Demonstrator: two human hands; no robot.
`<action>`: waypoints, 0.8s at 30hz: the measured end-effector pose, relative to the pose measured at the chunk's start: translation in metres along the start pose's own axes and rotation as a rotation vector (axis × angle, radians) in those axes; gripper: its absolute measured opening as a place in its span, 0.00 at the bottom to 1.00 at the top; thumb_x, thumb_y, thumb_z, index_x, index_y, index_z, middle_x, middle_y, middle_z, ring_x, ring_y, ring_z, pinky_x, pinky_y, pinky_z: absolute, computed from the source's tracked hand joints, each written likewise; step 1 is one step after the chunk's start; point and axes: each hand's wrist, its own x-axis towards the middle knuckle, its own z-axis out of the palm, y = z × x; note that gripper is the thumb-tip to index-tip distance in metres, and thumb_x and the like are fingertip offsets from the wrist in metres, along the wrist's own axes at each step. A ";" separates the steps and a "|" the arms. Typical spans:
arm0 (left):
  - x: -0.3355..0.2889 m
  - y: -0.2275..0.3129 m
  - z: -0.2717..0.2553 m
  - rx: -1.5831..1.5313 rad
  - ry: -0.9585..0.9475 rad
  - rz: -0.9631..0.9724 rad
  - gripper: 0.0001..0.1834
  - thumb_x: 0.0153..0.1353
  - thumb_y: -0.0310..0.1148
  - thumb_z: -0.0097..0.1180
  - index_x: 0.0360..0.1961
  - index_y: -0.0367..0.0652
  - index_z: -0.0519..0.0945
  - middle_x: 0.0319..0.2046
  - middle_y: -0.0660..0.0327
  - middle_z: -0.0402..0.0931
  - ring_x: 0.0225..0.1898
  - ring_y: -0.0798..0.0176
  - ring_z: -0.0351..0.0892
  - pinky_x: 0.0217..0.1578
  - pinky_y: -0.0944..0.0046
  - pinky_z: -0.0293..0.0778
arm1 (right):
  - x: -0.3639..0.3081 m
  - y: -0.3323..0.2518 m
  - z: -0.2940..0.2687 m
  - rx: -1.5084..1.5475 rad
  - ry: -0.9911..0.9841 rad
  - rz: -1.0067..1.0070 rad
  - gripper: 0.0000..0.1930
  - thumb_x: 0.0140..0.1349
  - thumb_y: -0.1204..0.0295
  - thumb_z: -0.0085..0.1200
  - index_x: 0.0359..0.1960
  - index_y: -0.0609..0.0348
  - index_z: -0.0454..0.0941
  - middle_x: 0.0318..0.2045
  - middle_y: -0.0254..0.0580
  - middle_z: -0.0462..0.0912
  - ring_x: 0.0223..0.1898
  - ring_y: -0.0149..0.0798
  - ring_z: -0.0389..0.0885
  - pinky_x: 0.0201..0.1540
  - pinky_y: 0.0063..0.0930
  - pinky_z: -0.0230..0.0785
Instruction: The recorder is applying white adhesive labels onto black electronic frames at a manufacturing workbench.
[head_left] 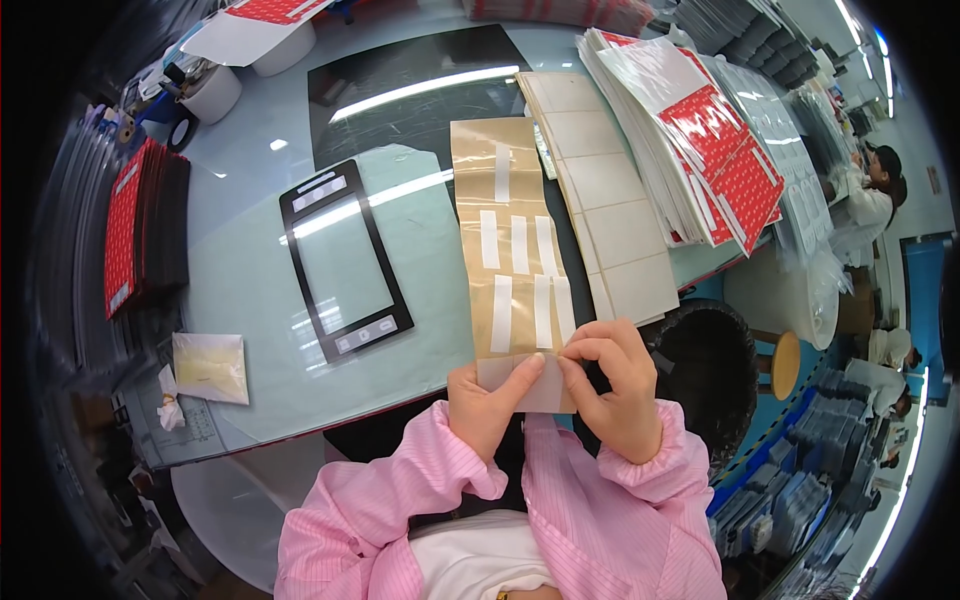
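Note:
A long brown backing sheet (480, 265) with several white strips (503, 310) lies over the table and reaches past its near edge towards me. Its near end shows a pale greyish rectangle (535, 395); whether this is the sheet folded over or a separate piece I cannot tell. My left hand (485, 405) is closed on that end, thumb on top. At the right corner of the same end, my right hand (612, 392) pinches with thumb and forefinger; anything small between those fingertips is hidden. Left of the sheet lies a black-framed clear panel (347, 262).
Beige boards (615, 200) and a stack of red-and-white sheets (690, 130) lie at the right. A dark glossy panel (420, 85) is at the back. Dark panels with red faces (125, 230) stand at the left, near a yellowish packet (210, 368). A black bin (705, 370) stands beside the table.

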 end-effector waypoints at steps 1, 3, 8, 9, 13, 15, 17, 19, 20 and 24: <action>0.001 0.000 -0.001 0.004 0.018 0.001 0.13 0.67 0.34 0.66 0.43 0.33 0.88 0.38 0.60 0.88 0.38 0.69 0.85 0.42 0.66 0.80 | 0.001 0.000 0.001 -0.001 0.002 -0.005 0.10 0.53 0.85 0.65 0.35 0.63 0.80 0.38 0.44 0.82 0.39 0.45 0.81 0.41 0.32 0.73; 0.002 -0.001 -0.006 0.009 0.010 -0.004 0.15 0.67 0.33 0.66 0.49 0.32 0.85 0.42 0.58 0.87 0.42 0.69 0.84 0.43 0.66 0.80 | 0.005 0.000 0.004 -0.011 -0.002 -0.021 0.09 0.53 0.86 0.65 0.35 0.63 0.80 0.38 0.45 0.82 0.39 0.46 0.81 0.41 0.33 0.73; -0.003 -0.006 -0.008 0.013 0.073 0.336 0.39 0.64 0.22 0.64 0.74 0.38 0.62 0.69 0.52 0.66 0.66 0.58 0.71 0.56 0.61 0.78 | 0.031 0.020 0.018 -0.082 0.061 -0.008 0.07 0.56 0.86 0.62 0.35 0.65 0.80 0.37 0.48 0.82 0.37 0.47 0.82 0.42 0.34 0.75; -0.005 -0.005 -0.014 0.195 0.115 0.536 0.39 0.62 0.21 0.65 0.73 0.39 0.63 0.68 0.50 0.67 0.67 0.54 0.71 0.60 0.58 0.75 | 0.039 0.027 0.021 -0.089 0.046 -0.021 0.06 0.57 0.86 0.62 0.35 0.65 0.80 0.37 0.48 0.82 0.37 0.47 0.82 0.42 0.34 0.75; 0.000 -0.003 -0.046 1.134 0.002 0.965 0.36 0.55 0.35 0.70 0.67 0.46 0.74 0.67 0.57 0.71 0.70 0.48 0.67 0.70 0.40 0.59 | 0.069 0.044 0.033 -0.191 -0.118 -0.100 0.05 0.60 0.81 0.60 0.38 0.65 0.79 0.38 0.49 0.80 0.41 0.53 0.81 0.44 0.38 0.74; 0.008 -0.018 -0.047 1.391 -0.025 0.972 0.36 0.57 0.40 0.68 0.67 0.48 0.73 0.68 0.60 0.71 0.72 0.54 0.66 0.72 0.40 0.55 | 0.079 0.042 0.038 -0.373 -0.132 -0.148 0.10 0.59 0.79 0.62 0.42 0.63 0.80 0.40 0.50 0.80 0.43 0.56 0.81 0.46 0.44 0.73; 0.019 -0.031 -0.047 1.514 0.015 1.093 0.34 0.59 0.41 0.64 0.68 0.48 0.73 0.70 0.60 0.69 0.74 0.56 0.64 0.73 0.39 0.53 | 0.092 0.018 0.035 -0.517 -0.035 -0.174 0.16 0.56 0.78 0.64 0.47 0.61 0.80 0.43 0.52 0.81 0.44 0.57 0.81 0.48 0.46 0.72; 0.020 -0.035 -0.048 1.502 0.063 1.092 0.30 0.62 0.39 0.58 0.66 0.47 0.74 0.69 0.60 0.70 0.73 0.57 0.64 0.73 0.38 0.53 | 0.110 -0.019 0.055 -0.411 -0.089 -0.268 0.17 0.54 0.78 0.65 0.47 0.61 0.80 0.43 0.51 0.81 0.44 0.57 0.81 0.47 0.46 0.72; 0.021 -0.037 -0.048 1.481 0.072 1.106 0.26 0.65 0.37 0.51 0.64 0.46 0.75 0.67 0.60 0.71 0.73 0.57 0.65 0.73 0.37 0.53 | 0.117 -0.044 0.070 -0.325 -0.129 -0.334 0.17 0.53 0.78 0.66 0.47 0.60 0.80 0.42 0.50 0.82 0.45 0.56 0.81 0.47 0.45 0.72; 0.040 -0.077 -0.039 1.470 0.285 1.106 0.20 0.70 0.37 0.51 0.61 0.47 0.78 0.67 0.60 0.71 0.71 0.62 0.66 0.73 0.44 0.56 | 0.119 -0.140 0.160 -0.080 -0.506 -0.669 0.15 0.52 0.76 0.69 0.43 0.58 0.82 0.36 0.45 0.83 0.43 0.50 0.82 0.47 0.43 0.75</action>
